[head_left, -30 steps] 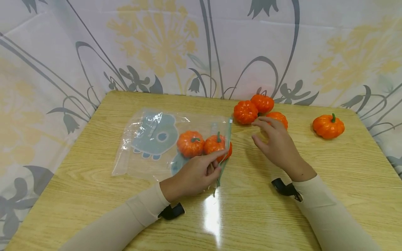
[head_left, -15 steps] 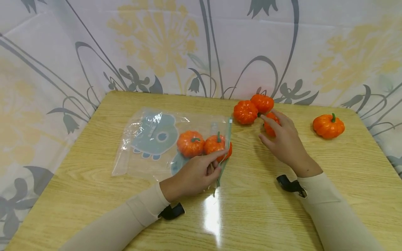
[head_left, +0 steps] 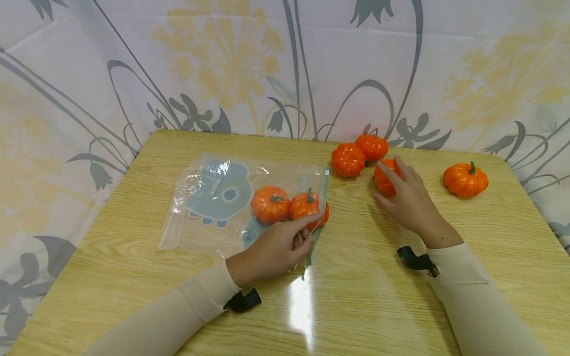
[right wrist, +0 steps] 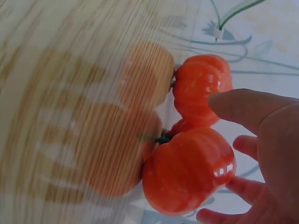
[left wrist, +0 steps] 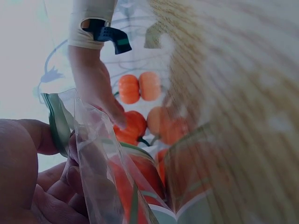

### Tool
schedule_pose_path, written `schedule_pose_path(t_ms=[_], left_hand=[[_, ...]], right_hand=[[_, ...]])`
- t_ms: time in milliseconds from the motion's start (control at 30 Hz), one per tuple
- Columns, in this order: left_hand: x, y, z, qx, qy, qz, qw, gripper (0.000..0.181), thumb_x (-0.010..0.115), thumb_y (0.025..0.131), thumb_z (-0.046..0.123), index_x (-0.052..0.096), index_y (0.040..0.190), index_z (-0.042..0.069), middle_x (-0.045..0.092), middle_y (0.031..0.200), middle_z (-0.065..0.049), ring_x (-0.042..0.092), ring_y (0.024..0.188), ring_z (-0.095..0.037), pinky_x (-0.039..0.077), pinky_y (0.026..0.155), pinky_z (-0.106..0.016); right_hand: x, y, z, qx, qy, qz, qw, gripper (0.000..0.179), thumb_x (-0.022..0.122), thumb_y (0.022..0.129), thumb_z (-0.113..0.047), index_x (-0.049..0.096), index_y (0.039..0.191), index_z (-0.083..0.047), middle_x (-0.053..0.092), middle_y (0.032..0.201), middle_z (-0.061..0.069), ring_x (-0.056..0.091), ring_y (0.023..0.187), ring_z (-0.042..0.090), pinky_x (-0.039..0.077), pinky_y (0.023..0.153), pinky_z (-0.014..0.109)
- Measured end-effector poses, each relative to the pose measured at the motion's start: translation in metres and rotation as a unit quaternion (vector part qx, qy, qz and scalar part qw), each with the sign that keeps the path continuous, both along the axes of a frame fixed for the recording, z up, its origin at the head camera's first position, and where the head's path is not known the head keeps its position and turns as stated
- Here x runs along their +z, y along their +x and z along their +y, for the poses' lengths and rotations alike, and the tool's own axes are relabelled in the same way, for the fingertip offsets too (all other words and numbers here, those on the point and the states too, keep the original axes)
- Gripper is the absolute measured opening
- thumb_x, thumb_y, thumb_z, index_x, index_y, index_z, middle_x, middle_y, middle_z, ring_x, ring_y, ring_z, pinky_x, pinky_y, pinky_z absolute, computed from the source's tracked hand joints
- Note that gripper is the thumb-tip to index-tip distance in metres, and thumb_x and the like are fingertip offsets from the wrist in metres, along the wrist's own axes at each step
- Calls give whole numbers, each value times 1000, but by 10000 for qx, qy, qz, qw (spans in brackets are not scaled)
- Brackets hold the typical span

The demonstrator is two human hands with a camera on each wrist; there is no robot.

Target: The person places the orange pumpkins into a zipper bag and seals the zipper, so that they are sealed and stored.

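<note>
My left hand pinches the green zip edge of a clear zip bag, which lies flat with a blue cartoon print. Two orange toy pumpkins with green stems show through it: one pumpkin further in, the other at the mouth, partly behind my fingers. My right hand is spread at a loose pumpkin, forefinger over its top and thumb at its near side. In the right wrist view, fingertips reach the right side of this pumpkin.
Behind the right hand's pumpkin sit two more pumpkins, a left one and a far one, close together near the patterned cloth. Another pumpkin stands apart at the right of the wooden table.
My right hand has moved rightward to the nearest loose pumpkin, which has shifted slightly left and toward me. The left hand and bag have stayed in place.
</note>
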State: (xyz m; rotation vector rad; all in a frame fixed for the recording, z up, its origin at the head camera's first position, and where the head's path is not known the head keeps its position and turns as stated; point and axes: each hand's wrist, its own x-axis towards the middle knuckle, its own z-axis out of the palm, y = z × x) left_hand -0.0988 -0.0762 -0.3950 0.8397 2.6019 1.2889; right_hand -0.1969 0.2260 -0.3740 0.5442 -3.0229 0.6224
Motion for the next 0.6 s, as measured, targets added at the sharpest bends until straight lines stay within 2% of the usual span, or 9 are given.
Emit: schedule_pose_path(t_ms=[167, 333, 467, 600], left_hand=[[0, 0, 0, -9, 9, -10, 10000, 50, 56, 99, 14, 48, 148, 12, 61, 86, 6, 48, 61, 0, 45, 56, -17], [0, 0, 0, -5, 12, -31, 10000, 50, 56, 99, 13, 48, 148, 12, 61, 86, 5, 48, 61, 0, 46, 57, -18], [0, 0, 0, 15, -36, -28, 10000, 50, 56, 99, 14, 48, 148, 13, 61, 86, 6, 49, 61, -1, 46, 57, -18], [-1, 0, 0, 32, -67, -20, 10000, 49, 56, 99, 15, 49, 148, 13, 60, 86, 7, 49, 61, 0, 46, 57, -18]], right_hand=[[-1, -2, 3, 16, -1, -62, 10000, 76, 70, 92, -18, 32, 156, -4, 10, 163, 31, 20, 141, 62, 25, 108, 75], [-3, -3, 4, -57, -25, 148, 9999, 75, 70, 91, -15, 33, 155, -3, 21, 158, 31, 32, 134, 60, 34, 103, 73], [-3, -3, 6, -187, -111, 417, 9989, 72, 71, 89, -10, 36, 151, 1, 29, 150, 34, 45, 121, 56, 43, 97, 69], [-3, -3, 6, -417, -111, 447, 9981, 72, 72, 88, -10, 38, 150, 2, 31, 146, 35, 51, 110, 55, 47, 90, 67]])
